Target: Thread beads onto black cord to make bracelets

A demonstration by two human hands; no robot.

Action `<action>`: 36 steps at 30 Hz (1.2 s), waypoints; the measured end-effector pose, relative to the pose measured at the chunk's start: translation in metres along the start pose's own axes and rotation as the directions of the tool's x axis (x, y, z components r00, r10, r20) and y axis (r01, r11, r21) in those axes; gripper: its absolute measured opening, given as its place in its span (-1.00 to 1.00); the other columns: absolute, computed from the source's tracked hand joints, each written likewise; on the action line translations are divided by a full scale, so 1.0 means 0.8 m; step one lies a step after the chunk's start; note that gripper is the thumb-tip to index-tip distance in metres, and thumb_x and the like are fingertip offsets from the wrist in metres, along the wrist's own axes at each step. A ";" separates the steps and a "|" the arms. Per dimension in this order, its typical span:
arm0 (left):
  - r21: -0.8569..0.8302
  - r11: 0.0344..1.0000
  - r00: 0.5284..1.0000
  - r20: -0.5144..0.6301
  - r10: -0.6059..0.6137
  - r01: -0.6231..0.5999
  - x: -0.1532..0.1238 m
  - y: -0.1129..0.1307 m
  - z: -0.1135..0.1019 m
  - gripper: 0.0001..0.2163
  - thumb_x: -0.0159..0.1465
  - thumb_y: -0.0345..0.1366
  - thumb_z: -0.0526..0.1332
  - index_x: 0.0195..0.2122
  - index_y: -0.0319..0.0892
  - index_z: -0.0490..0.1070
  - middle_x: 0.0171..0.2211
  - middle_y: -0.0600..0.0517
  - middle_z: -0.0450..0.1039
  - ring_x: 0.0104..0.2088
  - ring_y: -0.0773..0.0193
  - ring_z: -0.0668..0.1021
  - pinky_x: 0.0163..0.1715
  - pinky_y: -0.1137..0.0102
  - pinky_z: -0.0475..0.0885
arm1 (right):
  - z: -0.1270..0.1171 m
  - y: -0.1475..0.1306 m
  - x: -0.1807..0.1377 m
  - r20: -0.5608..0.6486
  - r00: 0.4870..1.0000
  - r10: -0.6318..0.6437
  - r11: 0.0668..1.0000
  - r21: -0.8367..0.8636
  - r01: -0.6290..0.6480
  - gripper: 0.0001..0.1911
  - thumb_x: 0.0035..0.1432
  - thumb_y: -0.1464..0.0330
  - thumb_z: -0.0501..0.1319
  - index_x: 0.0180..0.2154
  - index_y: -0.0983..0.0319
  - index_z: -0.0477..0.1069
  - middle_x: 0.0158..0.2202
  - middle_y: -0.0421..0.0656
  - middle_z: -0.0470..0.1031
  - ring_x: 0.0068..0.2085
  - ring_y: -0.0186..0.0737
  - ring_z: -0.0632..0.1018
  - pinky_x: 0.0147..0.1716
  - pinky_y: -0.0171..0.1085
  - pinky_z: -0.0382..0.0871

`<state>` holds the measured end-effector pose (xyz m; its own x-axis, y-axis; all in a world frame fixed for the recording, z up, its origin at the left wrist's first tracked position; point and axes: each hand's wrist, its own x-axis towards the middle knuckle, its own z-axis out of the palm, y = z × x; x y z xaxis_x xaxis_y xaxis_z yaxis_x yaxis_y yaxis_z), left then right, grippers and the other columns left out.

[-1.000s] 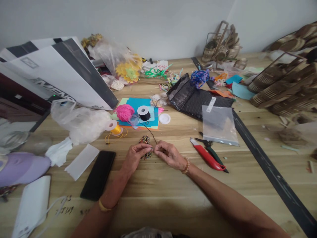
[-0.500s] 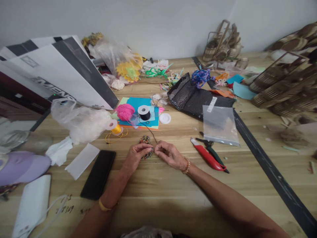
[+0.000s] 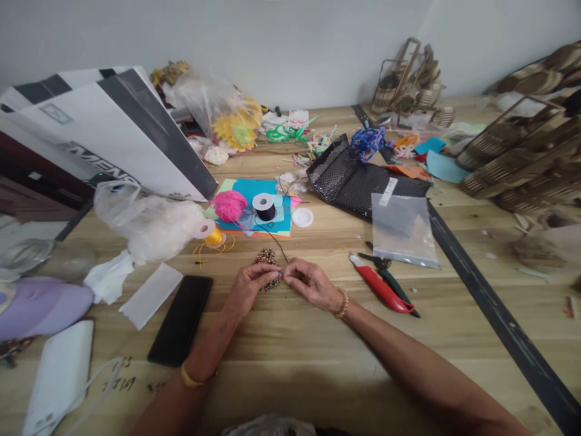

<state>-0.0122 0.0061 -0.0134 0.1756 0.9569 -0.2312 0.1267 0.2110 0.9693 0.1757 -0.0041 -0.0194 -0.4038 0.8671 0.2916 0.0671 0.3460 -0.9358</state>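
Observation:
Over the wooden table my left hand (image 3: 252, 284) pinches a tiny bluish thing, apparently a bead, between thumb and forefinger. My right hand (image 3: 310, 282) is closed close beside it, fingertips nearly touching the left ones. A thin black cord (image 3: 275, 236) runs from the white-rimmed spool (image 3: 264, 207) down to my right fingers, which appear to grip its end. Under and behind my left fingers lies a heap of small multicoloured beads (image 3: 267, 257), partly hidden by that hand.
Left of the hands lie a black phone (image 3: 180, 320), a yellow thread spool (image 3: 211, 233) and a plastic bag (image 3: 154, 227). Red-handled pruning shears (image 3: 385, 288), a clear zip bag (image 3: 403, 229) and a black bubble mailer (image 3: 349, 181) are at right. Pink yarn (image 3: 230, 206) sits behind.

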 end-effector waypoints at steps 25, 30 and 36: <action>-0.010 1.000 1.000 -0.014 0.003 -0.003 0.000 0.003 0.001 -0.84 -0.01 -0.24 0.37 -0.40 -0.17 0.61 -0.44 0.03 0.60 -0.38 0.24 0.54 -0.27 0.38 0.38 | 0.000 -0.002 0.000 0.026 1.000 0.006 1.000 0.011 -0.006 -0.79 0.26 0.27 0.11 -0.36 0.27 0.33 -0.41 -0.17 0.35 -0.39 -0.31 0.36 -0.37 -0.33 0.28; -0.013 1.000 1.000 0.008 0.014 -0.014 -0.001 0.001 0.000 -0.84 0.02 -0.24 0.37 -0.38 -0.16 0.61 -0.40 0.02 0.61 -0.35 0.23 0.55 -0.24 0.38 0.38 | 0.000 0.001 0.000 0.017 1.000 -0.003 1.000 0.004 0.003 -0.81 0.25 0.30 0.11 -0.36 0.28 0.34 -0.41 -0.16 0.36 -0.38 -0.31 0.37 -0.36 -0.33 0.28; 0.004 1.000 0.999 0.022 0.031 -0.031 -0.001 0.001 0.000 -0.85 0.03 -0.25 0.36 -0.37 -0.15 0.62 -0.37 0.00 0.62 -0.31 0.19 0.56 -0.20 0.36 0.39 | 0.000 0.000 0.000 0.009 1.000 0.002 1.000 -0.006 -0.002 -0.79 0.25 0.28 0.11 -0.36 0.27 0.34 -0.42 -0.17 0.36 -0.39 -0.32 0.36 -0.36 -0.33 0.29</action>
<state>-0.0120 0.0058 -0.0122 0.2008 0.9583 -0.2032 0.1249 0.1807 0.9756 0.1757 -0.0040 -0.0195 -0.4115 0.8647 0.2880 0.0733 0.3463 -0.9353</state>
